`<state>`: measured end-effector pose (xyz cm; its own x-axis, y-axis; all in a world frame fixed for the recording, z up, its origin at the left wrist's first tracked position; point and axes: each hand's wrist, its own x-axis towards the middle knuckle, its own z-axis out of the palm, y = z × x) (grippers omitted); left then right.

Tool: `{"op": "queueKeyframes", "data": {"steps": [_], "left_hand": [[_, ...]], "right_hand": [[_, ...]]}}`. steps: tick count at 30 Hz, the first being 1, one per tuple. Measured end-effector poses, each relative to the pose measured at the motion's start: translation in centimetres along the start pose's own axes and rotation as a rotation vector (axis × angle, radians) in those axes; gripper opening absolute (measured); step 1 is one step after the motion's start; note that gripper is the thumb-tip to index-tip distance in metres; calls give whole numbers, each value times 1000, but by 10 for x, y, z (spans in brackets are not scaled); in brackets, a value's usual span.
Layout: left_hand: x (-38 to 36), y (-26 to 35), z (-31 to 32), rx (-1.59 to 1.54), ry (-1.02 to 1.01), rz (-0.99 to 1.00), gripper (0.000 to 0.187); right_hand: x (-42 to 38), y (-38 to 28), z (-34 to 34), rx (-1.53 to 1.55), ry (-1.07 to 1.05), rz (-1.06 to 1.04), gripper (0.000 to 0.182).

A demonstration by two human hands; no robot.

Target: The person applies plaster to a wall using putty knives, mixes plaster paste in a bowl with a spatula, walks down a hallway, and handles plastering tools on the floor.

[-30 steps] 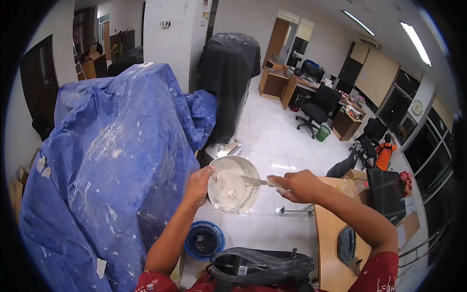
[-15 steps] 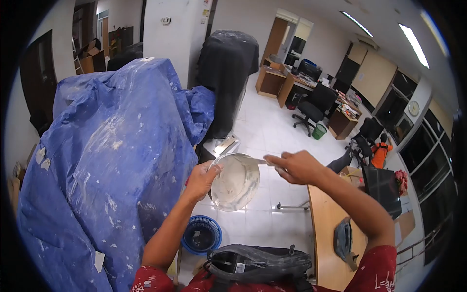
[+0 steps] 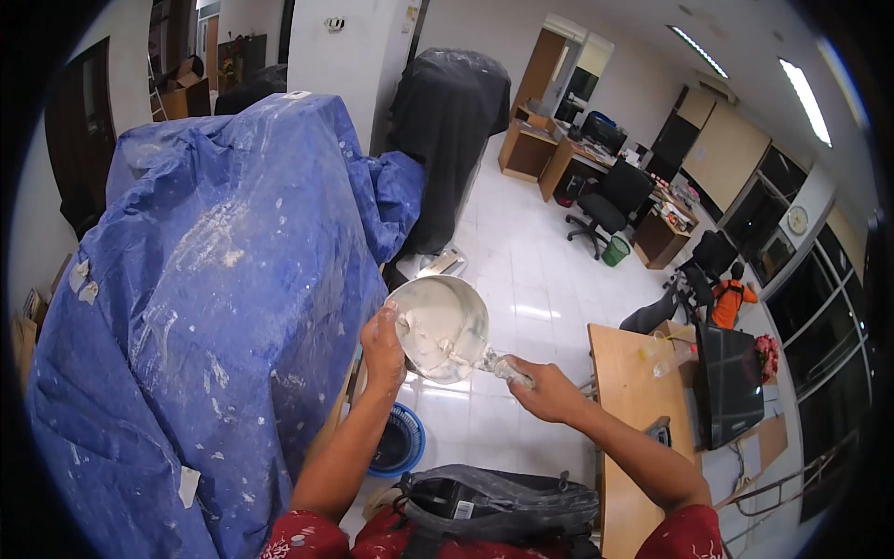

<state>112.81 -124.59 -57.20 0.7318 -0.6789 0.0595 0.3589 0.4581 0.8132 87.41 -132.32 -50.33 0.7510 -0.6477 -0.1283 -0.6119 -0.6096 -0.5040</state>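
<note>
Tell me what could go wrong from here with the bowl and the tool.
The bowl is gripped at one side by the left hand alone, above the floor, so it might slip and spill its paste. The tool in the right hand looks smeared, so it could slide in the grip.

The left grip (image 3: pixel 381 347) clasps the left side of the bowl (image 3: pixel 472 317); the right grip (image 3: pixel 548 392) is curled just right of it. Both forearms (image 3: pixel 346 461) reach forward, converging toward it.
</note>
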Motion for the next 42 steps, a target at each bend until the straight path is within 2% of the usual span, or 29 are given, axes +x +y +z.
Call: {"op": "queueKeyframes", "data": {"steps": [3,6,9,11,15,18,21,24,28,30,31,35,41,42], "left_hand": [[4,-15,-3,-55,89,58,37],[2,-23,-4,120,162,275,36],[-4,-21,-2,228,174,308,37],[-9,-20,3,324,208,342,37],[-16,-30,8,488,212,463,37],[-19,-38,9,386,154,473,37],[-18,-39,5,283,107,360,36],[-18,-47,-1,337,154,342,35],[-20,-62,-11,73,161,137,37],[-21,-64,-12,-171,145,4,38],[-21,-62,-13,-194,119,-67,38],[-14,-44,-13,-310,4,-293,41],[3,-20,-28,-246,-342,-625,46],[4,-14,-27,-231,-397,-691,47]], "right_hand": [[-2,1,22,137,103,-55,51],[-2,-13,33,238,-19,106,51],[-4,-43,21,533,-237,335,48],[-3,-42,28,722,-282,421,36],[-5,-49,28,979,-332,545,26],[-1,-40,29,1148,-437,640,25],[-1,-27,32,1388,-483,652,22],[1,-20,21,1412,-494,592,31],[9,-19,9,373,177,-42,40],[10,-20,3,-104,200,-125,43],[9,-21,1,-344,208,-166,44],[7,-10,3,-188,329,-247,40],[14,17,-22,18,248,-276,38],[16,22,-24,116,140,-230,35]]}}
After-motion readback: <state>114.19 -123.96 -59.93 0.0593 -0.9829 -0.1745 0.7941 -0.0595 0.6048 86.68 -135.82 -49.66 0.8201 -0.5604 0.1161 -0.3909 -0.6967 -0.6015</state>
